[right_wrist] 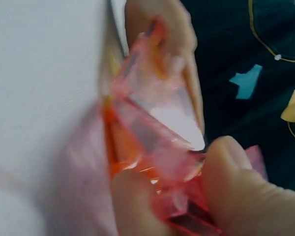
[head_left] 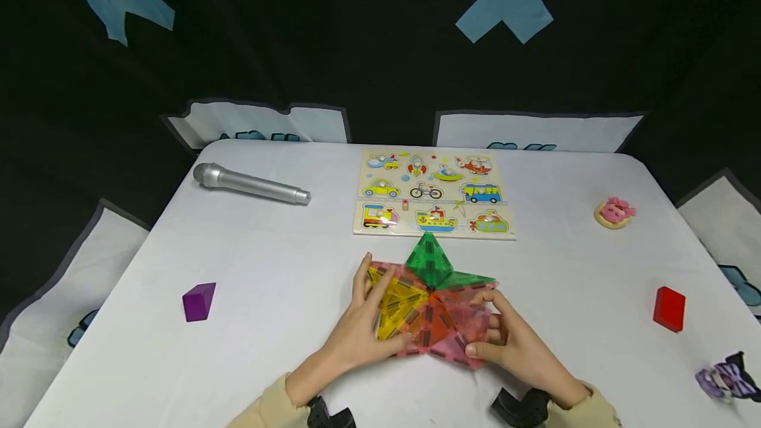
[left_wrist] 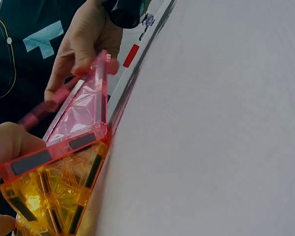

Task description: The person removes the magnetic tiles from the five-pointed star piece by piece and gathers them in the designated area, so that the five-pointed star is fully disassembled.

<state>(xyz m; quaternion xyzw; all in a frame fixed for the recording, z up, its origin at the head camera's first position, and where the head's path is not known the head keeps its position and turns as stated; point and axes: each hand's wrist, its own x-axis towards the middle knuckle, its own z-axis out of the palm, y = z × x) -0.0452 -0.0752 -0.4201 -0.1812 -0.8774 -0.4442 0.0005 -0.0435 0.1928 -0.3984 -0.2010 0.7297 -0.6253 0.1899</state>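
Note:
A cluster of translucent magnetic tiles [head_left: 436,319] lies at the front middle of the table in the head view, with yellow tiles [head_left: 399,302] on its left, orange at its centre and pink tiles [head_left: 470,322] on its right. Two green triangular tiles [head_left: 429,259] point out at the far side. My left hand [head_left: 351,332] grips the left part, fingers over the yellow and pink tiles, thumb at the near edge. On the right, my right hand [head_left: 514,342] pinches a pink tile between thumb and fingers. Pink tiles stand tilted between both hands in the left wrist view.
Behind the tiles lies a wooden vehicle puzzle board [head_left: 434,193]. A silver microphone [head_left: 252,183] rests at the back left, a purple block [head_left: 199,302] at the left. Along the right side are a pink-topped cookie-like toy [head_left: 615,213], a red block [head_left: 669,309] and a small purple-and-black figure [head_left: 728,378].

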